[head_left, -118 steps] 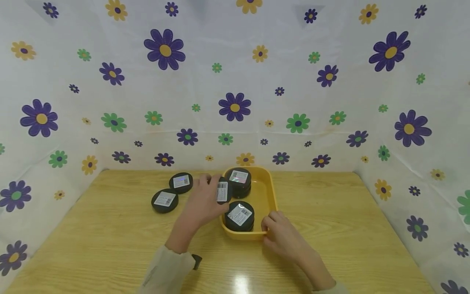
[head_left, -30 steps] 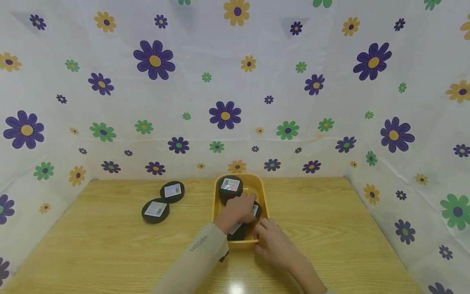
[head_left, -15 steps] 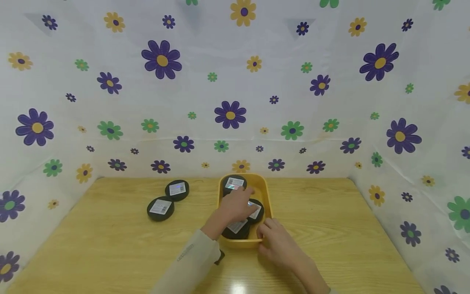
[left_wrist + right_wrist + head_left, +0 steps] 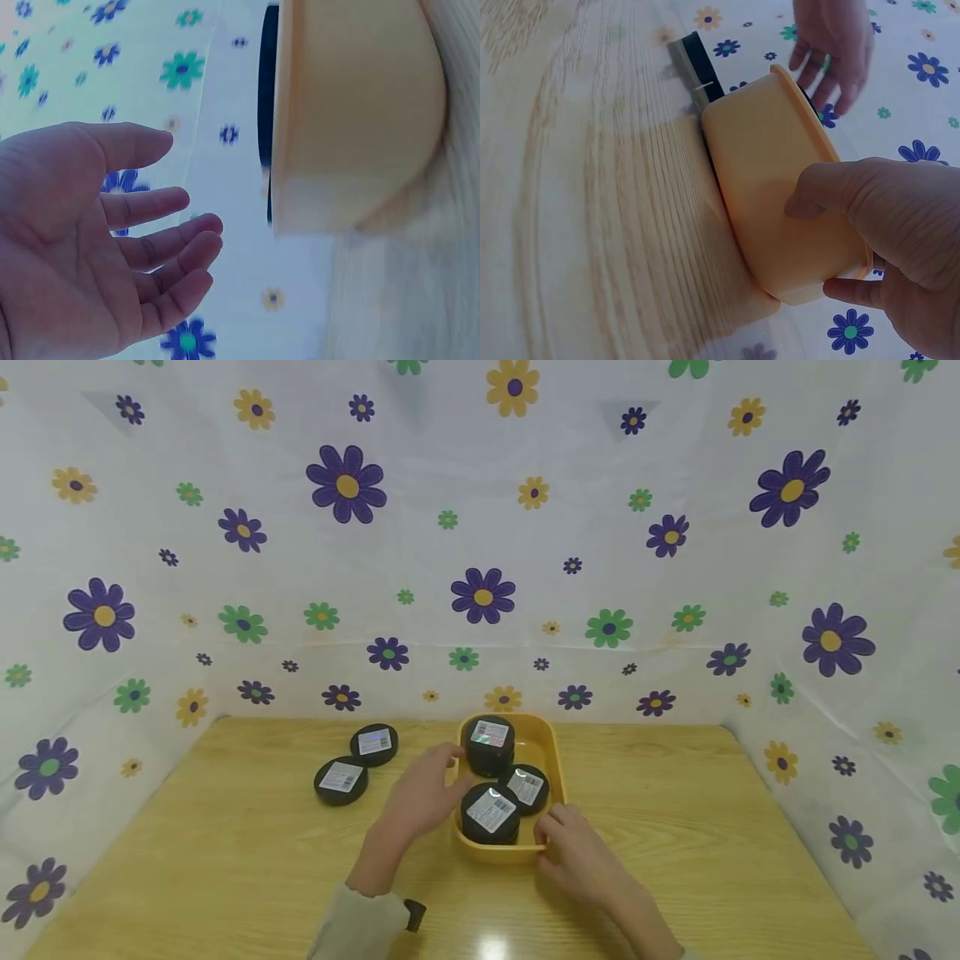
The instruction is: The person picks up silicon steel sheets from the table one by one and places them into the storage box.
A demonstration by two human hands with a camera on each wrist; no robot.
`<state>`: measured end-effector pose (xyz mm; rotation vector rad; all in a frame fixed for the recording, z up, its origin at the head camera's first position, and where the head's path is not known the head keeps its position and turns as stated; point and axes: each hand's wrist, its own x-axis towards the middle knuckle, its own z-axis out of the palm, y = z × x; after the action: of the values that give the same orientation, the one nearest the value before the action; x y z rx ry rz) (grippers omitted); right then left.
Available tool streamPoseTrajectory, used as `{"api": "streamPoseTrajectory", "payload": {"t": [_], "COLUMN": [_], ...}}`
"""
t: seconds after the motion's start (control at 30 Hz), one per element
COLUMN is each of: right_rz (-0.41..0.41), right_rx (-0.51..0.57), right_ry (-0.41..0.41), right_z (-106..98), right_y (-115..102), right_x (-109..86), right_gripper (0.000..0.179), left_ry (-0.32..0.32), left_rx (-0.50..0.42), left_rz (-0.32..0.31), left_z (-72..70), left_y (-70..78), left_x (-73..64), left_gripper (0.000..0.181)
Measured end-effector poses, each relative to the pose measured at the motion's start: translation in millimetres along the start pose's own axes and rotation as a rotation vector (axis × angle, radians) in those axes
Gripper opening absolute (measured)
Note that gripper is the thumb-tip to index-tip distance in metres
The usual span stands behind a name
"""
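Note:
A yellow plastic tub (image 4: 562,760) holds two stacks of black round flat containers with white labels: a back stack (image 4: 490,747) and a front stack (image 4: 489,814). A single black container (image 4: 527,787) lies lower, to their right. My left hand (image 4: 417,797) hovers at the tub's left rim, its fingers loose and spread; in the left wrist view the palm (image 4: 60,255) is bare. My right hand (image 4: 581,856) grips the tub's front right corner. The right wrist view shows its thumb (image 4: 814,191) pressed on the outer wall (image 4: 772,172).
Two more black round containers, a nearer one (image 4: 341,780) and a farther one (image 4: 373,744), lie on the wooden table (image 4: 225,843) left of the tub. A white flower-print cloth (image 4: 420,552) stands along the table's back and sides.
My left hand has carried a black container into the tub, let go of it at the right, and drawn back left over the rim. My right hand has stayed at the tub's corner.

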<state>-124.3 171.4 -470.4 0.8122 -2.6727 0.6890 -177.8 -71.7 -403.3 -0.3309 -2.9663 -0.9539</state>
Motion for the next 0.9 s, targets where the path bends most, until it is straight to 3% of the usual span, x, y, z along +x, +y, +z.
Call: {"api": "streamPoseTrajectory", "payload": {"t": [0.23,0.63,0.9], "right_rz": [-0.021,0.028,-0.002], "right_rx": [-0.008,-0.006,-0.012], "right_ry": [0.027,-0.025,0.008], "right_z": [-0.4,0.1,-1.0], "right_y": [4.2,2.1,-2.5], "right_x": [2.5,-0.6,-0.5], "right_gripper": [0.031,0.030,0.032], "left_ry": [0.040,0.038,0.055], "left_rx": [-0.031,-0.018,-0.045], "left_rz": [-0.062,-0.129,-0.157], "left_z": [-11.0,-25.2,-45.3], "left_y": [-30.7,-68.6,-88.3], "left_x": [-14.0,-29.3,-35.1], "left_gripper": [0.042,0.042,0.043]}}
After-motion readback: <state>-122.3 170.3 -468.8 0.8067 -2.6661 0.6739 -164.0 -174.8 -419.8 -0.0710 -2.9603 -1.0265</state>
